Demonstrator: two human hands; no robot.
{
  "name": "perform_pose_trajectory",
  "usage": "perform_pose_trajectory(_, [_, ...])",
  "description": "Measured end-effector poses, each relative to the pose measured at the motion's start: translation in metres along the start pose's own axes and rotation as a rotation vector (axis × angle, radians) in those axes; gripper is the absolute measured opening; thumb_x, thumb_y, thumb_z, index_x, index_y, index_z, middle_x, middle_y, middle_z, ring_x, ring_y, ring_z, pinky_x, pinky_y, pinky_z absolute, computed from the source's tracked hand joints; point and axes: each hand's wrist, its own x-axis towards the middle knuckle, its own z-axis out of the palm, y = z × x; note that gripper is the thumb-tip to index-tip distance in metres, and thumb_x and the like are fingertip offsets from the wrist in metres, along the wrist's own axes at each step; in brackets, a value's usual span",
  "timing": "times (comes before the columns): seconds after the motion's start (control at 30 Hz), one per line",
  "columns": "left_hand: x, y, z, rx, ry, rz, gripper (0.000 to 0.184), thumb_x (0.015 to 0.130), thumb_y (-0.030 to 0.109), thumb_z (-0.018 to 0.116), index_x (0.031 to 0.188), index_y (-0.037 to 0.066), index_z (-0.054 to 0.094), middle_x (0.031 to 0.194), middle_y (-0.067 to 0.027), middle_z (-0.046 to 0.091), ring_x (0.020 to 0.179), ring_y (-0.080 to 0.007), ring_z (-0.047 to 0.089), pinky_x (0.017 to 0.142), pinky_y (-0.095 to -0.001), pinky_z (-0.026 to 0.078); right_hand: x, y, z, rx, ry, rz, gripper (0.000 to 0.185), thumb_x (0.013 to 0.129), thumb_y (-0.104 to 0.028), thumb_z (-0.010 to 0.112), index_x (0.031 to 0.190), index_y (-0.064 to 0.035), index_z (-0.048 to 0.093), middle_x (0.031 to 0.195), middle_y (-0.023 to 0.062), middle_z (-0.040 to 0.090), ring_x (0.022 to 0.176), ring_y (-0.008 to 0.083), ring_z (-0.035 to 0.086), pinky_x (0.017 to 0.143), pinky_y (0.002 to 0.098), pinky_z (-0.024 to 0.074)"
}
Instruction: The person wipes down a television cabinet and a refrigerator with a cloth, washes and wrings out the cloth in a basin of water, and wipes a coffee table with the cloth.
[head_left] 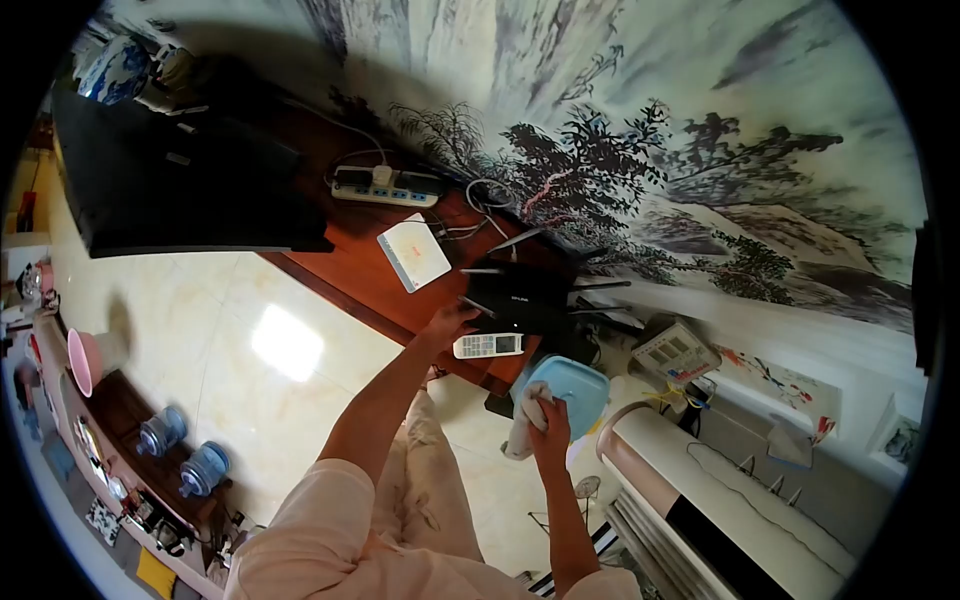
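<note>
My left hand [452, 325] is at the near left corner of a black router [520, 298] with several antennas, its fingers closed at the edge by one antenna. In my right hand [550, 425] is a bunched greyish cloth [525, 420], hanging down beside a light blue plastic lid or bin [575, 392]. A white cordless phone handset [488, 346] lies on the reddish-brown wooden cabinet [360, 285], just in front of the router. Behind my left hand, a white box-shaped device [414, 253] rests on the same top, with cables running from its side.
A power strip [385, 186] with plugs lies near the mural wall [600, 120]. A large black television [180, 180] stands on the left. To the right are a tall cream cylindrical appliance [710, 480] and a boxy device [675, 352]. Water jugs [205, 468] stand farther off.
</note>
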Motion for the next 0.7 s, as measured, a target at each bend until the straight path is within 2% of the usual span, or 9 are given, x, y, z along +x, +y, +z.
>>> perform_pose_trajectory(0.17, [0.022,0.008,-0.029,-0.010,-0.025,0.036,0.021,0.086,0.005,0.057,0.106,0.005,0.051,0.097,-0.0058,0.057,0.094,-0.0224,0.058,0.077,-0.0405,0.052,-0.016,0.016,0.019,0.126,0.028,0.098,0.043,0.066,0.000,0.058,0.109,-0.0046,0.057,0.107,0.0155,0.051,0.099,0.0347,0.052,0.086,0.0382,0.0436])
perform_pose_trajectory(0.23, [0.028,0.014,-0.035,-0.016,-0.025,0.010,0.026,0.084,0.002,0.057,0.109,0.004,0.051,0.100,-0.0098,0.056,0.093,-0.0245,0.059,0.079,-0.0415,0.052,-0.019,0.017,0.022,0.156,0.043,0.091,0.042,0.066,-0.001,0.058,0.108,-0.0047,0.058,0.107,0.0154,0.051,0.100,0.0349,0.052,0.086,0.0385,0.0438])
perform_pose_trajectory(0.37, [0.039,0.024,-0.022,0.123,0.086,-0.005,0.027,0.084,0.002,0.056,0.110,0.003,0.050,0.090,-0.0082,0.058,0.086,-0.0258,0.060,0.077,-0.0449,0.053,-0.029,0.027,0.036,0.189,0.035,0.111,0.043,0.066,-0.002,0.058,0.109,-0.0048,0.058,0.111,0.0161,0.051,0.104,0.0357,0.051,0.089,0.0392,0.0434])
perform_pose_trajectory(0.47, [0.051,0.026,-0.007,0.341,0.250,0.071,0.029,0.082,0.009,0.061,0.109,0.005,0.052,0.084,-0.0096,0.060,0.080,-0.0284,0.061,0.074,-0.0435,0.052,-0.034,0.027,0.041,0.147,0.005,0.115,0.044,0.066,-0.003,0.059,0.110,-0.0042,0.058,0.116,0.0175,0.050,0.107,0.0365,0.050,0.092,0.0396,0.0422])
perform_pose_trajectory(0.53, [0.079,0.006,-0.038,0.698,0.261,0.360,0.034,0.078,0.015,0.065,0.108,0.005,0.053,0.085,-0.0129,0.062,0.079,-0.0316,0.062,0.072,-0.0433,0.051,-0.037,0.024,0.045,0.156,0.009,0.101,0.044,0.066,-0.003,0.059,0.110,-0.0039,0.058,0.118,0.0183,0.049,0.108,0.0370,0.049,0.092,0.0400,0.0418])
perform_pose_trajectory(0.6, [0.079,0.001,-0.043,1.046,0.372,0.526,0.035,0.076,0.018,0.066,0.107,0.006,0.056,0.089,-0.0144,0.062,0.078,-0.0315,0.063,0.067,-0.0401,0.051,-0.039,0.020,0.046,0.147,0.013,0.086,0.044,0.066,-0.003,0.059,0.110,-0.0036,0.058,0.119,0.0188,0.049,0.109,0.0373,0.049,0.093,0.0403,0.0416])
perform_pose_trajectory(0.67, [0.047,0.007,-0.032,1.391,0.613,0.551,0.031,0.077,0.018,0.063,0.105,0.006,0.060,0.098,-0.0141,0.062,0.077,-0.0280,0.064,0.059,-0.0340,0.051,-0.042,0.013,0.049,0.135,0.009,0.068,0.044,0.066,-0.003,0.060,0.110,-0.0034,0.058,0.118,0.0192,0.049,0.109,0.0374,0.049,0.093,0.0404,0.0416])
perform_pose_trajectory(0.7, [0.042,-0.001,-0.048,1.368,0.462,0.462,0.025,0.075,0.019,0.064,0.096,0.005,0.062,0.090,-0.0153,0.063,0.075,-0.0292,0.064,0.060,-0.0356,0.051,-0.044,0.009,0.049,0.141,0.013,0.049,0.044,0.066,-0.003,0.060,0.110,-0.0033,0.058,0.118,0.0192,0.049,0.109,0.0373,0.049,0.093,0.0404,0.0417])
